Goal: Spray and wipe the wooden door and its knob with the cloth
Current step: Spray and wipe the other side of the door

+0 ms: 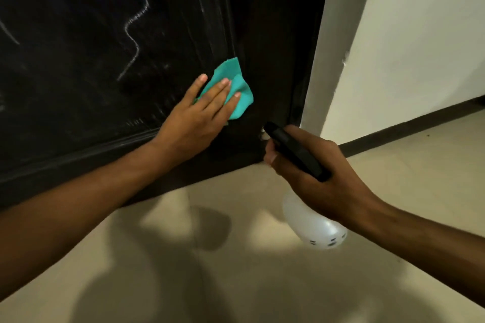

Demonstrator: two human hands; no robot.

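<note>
Wiping: a person's left hand (195, 115) pressed a teal cloth (237, 92) flat against the lower part of a dark wooden door (78, 47), near the corner of its recessed panel.
Left hand: the fingers lay straight and slightly spread over the cloth, palm toward the wood; the forearm reached in from the lower left edge of the view.
Cloth: it was bunched and folded, its upper corner poking out past the fingertips toward the panel's moulding, its right edge on the door's plain stile.
Right hand: it gripped a spray bottle (312, 223), fingers curled round the neck below the black trigger head (294, 151), the nozzle pointed at the door's bottom corner.
Spray bottle: the translucent white body hung below the hand, tilted, over the floor and apart from the door.
Door: pale wavy streaks and smears ran down the glossy dark panel above and to the left of the cloth; the bottom rail met the floor just under the left wrist.
Knob: it did not fall within the view.
Surroundings: a grey door frame (333, 47) stood to the right of the door, then a white wall (420, 34) with a dark skirting strip (409, 126); the beige tiled floor (262, 283) carried soft shadows of the arms.
</note>
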